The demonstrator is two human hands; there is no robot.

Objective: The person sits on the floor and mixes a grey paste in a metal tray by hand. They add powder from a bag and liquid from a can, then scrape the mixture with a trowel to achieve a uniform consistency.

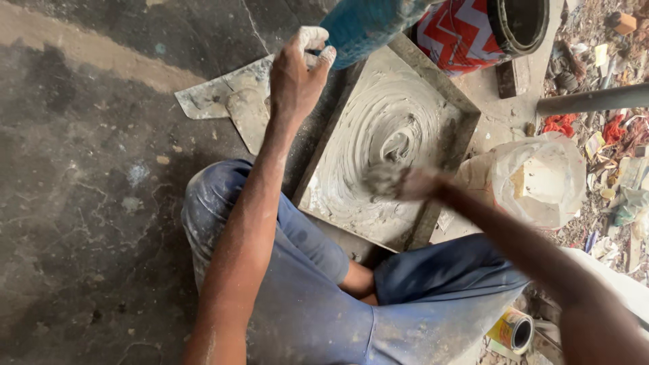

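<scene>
**Slab between two hands, wet paste at the right**

Slab point(378, 145) lies on the floor point(88, 203) straight ahead of the crouched person's knees, turned like a diamond, one corner pointing back toward the legs and the opposite corner toward the red-and-white bucket point(473, 30) beyond it. Its face is coated with grey paste swirled in rings. The right hand point(405, 182) is on that face, low and right of the swirl's centre, blurred and smeared grey; it seems closed around a lump of paste or a small tool, though the blur hides which. This hand is plainly the nearer one to the slab, touching it.

The left hand point(297, 71) reaches past the slab's upper left edge, fingers curled around the lower end of a blue bottle point(368, 27) that tilts up and to the right, out of view. Just beside that wrist, on the floor, lie torn grey sheets point(233, 101). A white plastic bag point(541, 179) sits right of the slab, and a small yellow tin point(514, 331) lies by the right knee.
</scene>
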